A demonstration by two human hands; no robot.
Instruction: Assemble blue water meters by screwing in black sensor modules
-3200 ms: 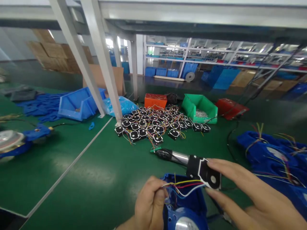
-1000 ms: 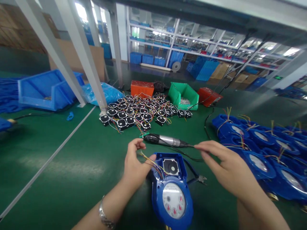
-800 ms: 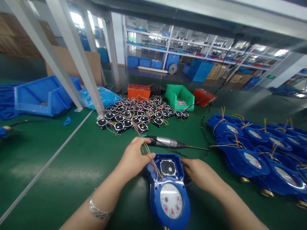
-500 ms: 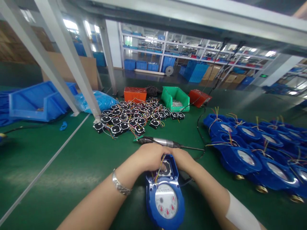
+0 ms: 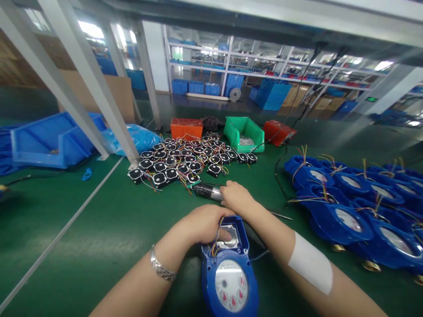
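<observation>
A blue water meter [image 5: 206,281] with a round white dial faces me at the bottom middle. My left hand [image 5: 205,223] is closed on its far end, one digit pressing the black-and-silver module [image 5: 235,237] inside the open square compartment. Colored wires [image 5: 215,246] rise beside that digit. Just beyond the meter, my right hand [image 5: 238,198] is wrapped round the barrel of an electric screwdriver [image 5: 205,191], which lies across the green table. Part of the tool is hidden under the hand and forearm; its thin shaft [image 5: 280,215] shows to the right.
Several black modules with wires [image 5: 172,175] lie heaped beyond the screwdriver. Behind them stand a green bin [image 5: 233,134] of small metal parts and two red boxes [image 5: 187,128]. Blue meters [image 5: 343,220] crowd the right. A blue bin [image 5: 36,147] and metal posts [image 5: 115,114] are left.
My right hand has left the meter's far end, moved up and away, and taken hold of the screwdriver. My left hand stays on the meter. The view has shifted slightly.
</observation>
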